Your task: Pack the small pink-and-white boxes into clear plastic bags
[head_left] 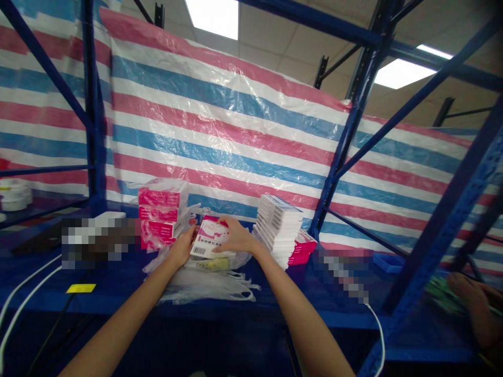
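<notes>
Left hand (183, 247) is gripping the pink-and-white box (207, 238) by its left edge, fingertips mostly hiding; right hand (239, 236) is clasping the right side, half-curled, covering print. Box is sitting over plastic bags (208, 288), underside hidden. Another person's blurred arm (481, 314) is running off-frame right.

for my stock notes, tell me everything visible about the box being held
The flat box, apparently card, is white with a pink design above dark print; a barcode sits at its lower left. It is tilted, printed face toward the camera, over plastic bags. The left hand holds its left edge, the right hand its right side.
</notes>
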Demonstrator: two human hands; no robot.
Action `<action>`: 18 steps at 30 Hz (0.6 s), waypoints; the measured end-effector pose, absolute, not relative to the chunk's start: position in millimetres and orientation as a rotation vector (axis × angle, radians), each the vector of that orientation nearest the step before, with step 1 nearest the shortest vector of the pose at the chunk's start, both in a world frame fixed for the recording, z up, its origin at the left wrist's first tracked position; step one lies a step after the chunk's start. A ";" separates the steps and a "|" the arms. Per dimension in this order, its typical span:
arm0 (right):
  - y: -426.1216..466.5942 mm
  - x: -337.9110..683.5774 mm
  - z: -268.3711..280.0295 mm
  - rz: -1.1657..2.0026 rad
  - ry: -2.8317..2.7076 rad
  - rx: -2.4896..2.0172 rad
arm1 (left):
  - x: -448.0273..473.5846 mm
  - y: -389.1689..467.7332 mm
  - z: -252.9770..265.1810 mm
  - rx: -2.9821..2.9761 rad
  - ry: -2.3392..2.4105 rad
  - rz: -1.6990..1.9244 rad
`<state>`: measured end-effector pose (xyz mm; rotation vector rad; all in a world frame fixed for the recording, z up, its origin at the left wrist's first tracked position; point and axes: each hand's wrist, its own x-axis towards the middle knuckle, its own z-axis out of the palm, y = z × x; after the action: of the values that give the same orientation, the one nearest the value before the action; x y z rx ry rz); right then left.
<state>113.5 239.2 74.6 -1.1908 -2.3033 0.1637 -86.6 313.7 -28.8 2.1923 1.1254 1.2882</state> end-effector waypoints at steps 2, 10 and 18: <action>233.4 113.8 91.9 0.144 -2.176 -1.145 | -86.6 314.4 -28.5 2.265 1.175 1.254; 185.2 151.0 205.2 0.009 -1.665 -0.961 | -86.7 309.7 -25.3 2.454 1.162 1.252; 172.3 299.8 257.2 -0.254 -1.310 -1.529 | -46.3 268.1 39.7 2.622 1.107 1.268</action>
<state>299.8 172.3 257.2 -1.5293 -1.3102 -0.2540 -46.3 268.1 39.7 2.6225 1.1073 1.2676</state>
